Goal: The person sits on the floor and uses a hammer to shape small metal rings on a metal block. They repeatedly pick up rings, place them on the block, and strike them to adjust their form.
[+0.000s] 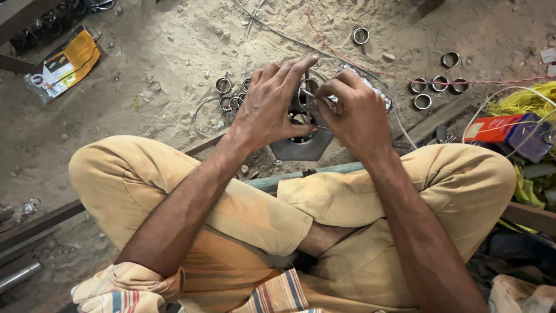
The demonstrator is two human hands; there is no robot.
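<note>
Hands meet over a flat dark metal plate (305,146) lying on the sandy ground between the knees. A thin metal pin or wire (311,94) is pinched narrowly between thumb and forefinger of the right hand (356,113); its long axis runs leftward and slightly up toward the left hand (272,104). The left hand is curled over a ring-shaped part (301,99) above the plate; whether it grips or merely steadies it cannot be told. Both hands are equally near. Loose metal rings (230,99) are scattered just left of the left hand; more rings (435,86) lie well apart to the right, past a red wire (370,66).
</note>
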